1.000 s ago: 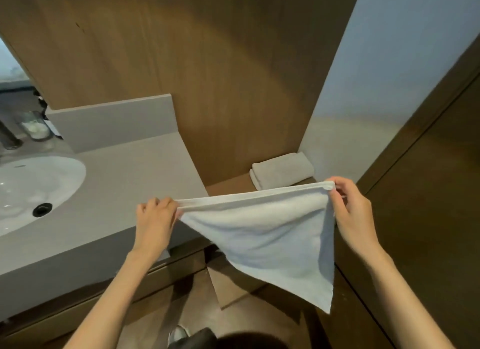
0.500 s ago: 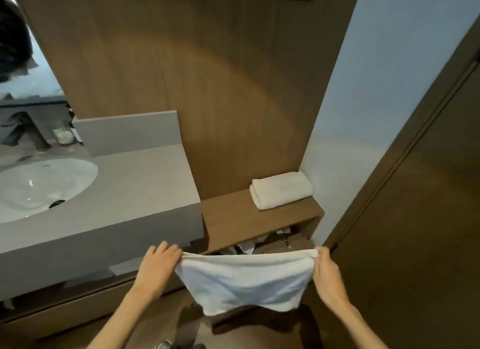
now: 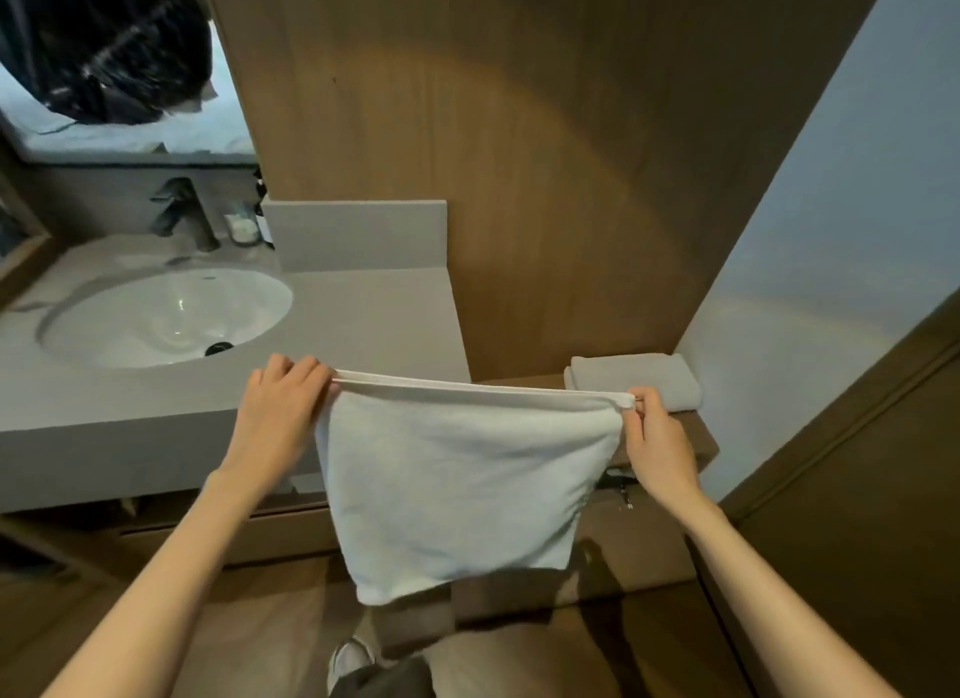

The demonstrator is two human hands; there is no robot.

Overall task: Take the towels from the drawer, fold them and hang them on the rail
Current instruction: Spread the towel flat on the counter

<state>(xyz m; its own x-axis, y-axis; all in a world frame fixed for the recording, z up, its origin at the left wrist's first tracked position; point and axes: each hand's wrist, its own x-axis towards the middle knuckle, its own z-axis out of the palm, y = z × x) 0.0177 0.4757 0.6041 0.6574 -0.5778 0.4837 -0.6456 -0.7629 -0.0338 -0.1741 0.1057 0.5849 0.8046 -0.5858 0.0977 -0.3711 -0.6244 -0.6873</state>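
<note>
Sink left, folded towel on shelf right (lower down)

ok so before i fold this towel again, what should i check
1. Left hand grips the towel at its top corner: ok.
2. Right hand pinches the other top corner: ok.
3. Top edge taut and straight between the hands: ok.
4. Bottom edge level: not ok, it hangs slanted, lower on the left.
5. Folded towel on the wooden shelf lies behind, out of the way: ok.
6. Rail to hang it on: cannot tell, none in view.
</note>
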